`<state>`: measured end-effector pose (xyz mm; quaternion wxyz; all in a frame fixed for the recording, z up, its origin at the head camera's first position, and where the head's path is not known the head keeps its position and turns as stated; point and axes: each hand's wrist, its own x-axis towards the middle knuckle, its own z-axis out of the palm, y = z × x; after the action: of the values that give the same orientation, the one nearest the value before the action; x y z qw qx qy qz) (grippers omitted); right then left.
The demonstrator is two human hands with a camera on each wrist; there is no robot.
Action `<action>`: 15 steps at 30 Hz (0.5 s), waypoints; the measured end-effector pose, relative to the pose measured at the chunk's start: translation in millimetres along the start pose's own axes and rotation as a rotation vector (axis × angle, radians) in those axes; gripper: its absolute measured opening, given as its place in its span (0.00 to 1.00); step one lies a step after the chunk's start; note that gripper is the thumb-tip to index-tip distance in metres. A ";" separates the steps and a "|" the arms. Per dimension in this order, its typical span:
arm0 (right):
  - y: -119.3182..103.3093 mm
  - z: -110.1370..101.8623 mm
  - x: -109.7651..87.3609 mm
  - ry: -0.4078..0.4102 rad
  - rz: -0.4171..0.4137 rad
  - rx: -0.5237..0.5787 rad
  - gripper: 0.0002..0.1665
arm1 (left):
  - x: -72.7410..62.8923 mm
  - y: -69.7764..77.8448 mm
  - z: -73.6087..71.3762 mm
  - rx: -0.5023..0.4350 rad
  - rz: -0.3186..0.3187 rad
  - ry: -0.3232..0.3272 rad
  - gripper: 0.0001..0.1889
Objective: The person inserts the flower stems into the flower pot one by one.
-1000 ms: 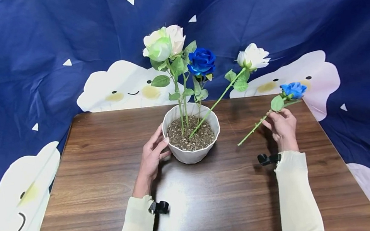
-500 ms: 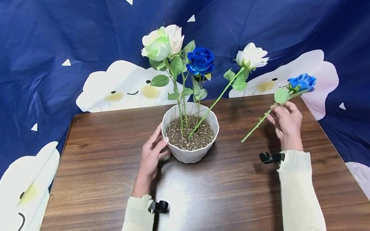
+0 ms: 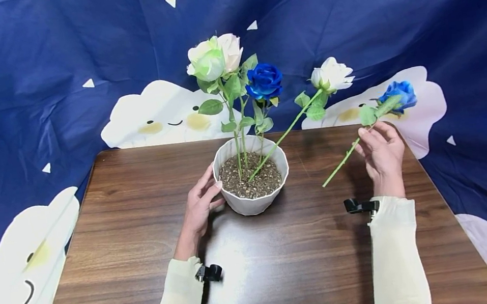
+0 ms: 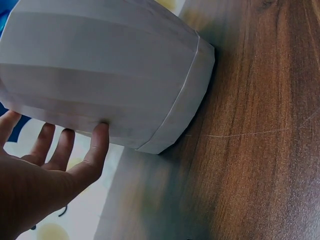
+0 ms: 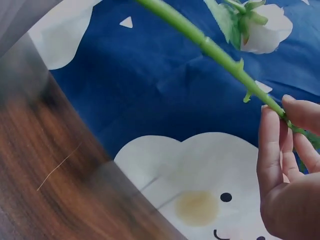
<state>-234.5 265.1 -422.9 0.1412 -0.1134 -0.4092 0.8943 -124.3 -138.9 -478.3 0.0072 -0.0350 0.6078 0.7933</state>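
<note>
In the head view my right hand (image 3: 384,154) pinches a light blue rose (image 3: 398,96) by its green stem (image 5: 220,52), just below the leaves. The bloom leans up to the right, and the bare stem end points down left, toward the pot. My left hand (image 3: 202,206) rests its fingertips against the left side of a white faceted flower pot (image 3: 250,206); the left wrist view shows these fingers (image 4: 95,150) touching the pot's outer wall. Soil (image 3: 252,184) fills the pot. A white rose (image 3: 332,74) stands in it, tilted far right.
Also upright in the pot are a dark blue rose (image 3: 264,81), a pale green rose (image 3: 209,64) and a pinkish-white rose (image 3: 231,51). The pot stands near the far edge of a brown wooden table (image 3: 139,201). A navy cloth (image 3: 50,54) with clouds hangs behind.
My right hand has moved right and away from me with the light blue rose, and its bloom now tips higher. The left hand and the pot stay put.
</note>
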 end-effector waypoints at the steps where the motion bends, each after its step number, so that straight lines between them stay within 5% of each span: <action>1: -0.8 0.9 -0.6 -0.005 -0.002 0.007 0.19 | 0.1 -0.2 -0.2 0.000 -0.002 0.000 0.31; 15: -10.9 16.9 -8.4 0.001 -0.039 0.073 0.24 | 0.3 0.0 -1.0 -0.003 0.004 -0.008 0.31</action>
<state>-230.4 257.1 -403.0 0.1627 -0.1005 -0.3783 0.9057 -124.5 -139.8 -478.6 0.0079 -0.0309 0.6066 0.7944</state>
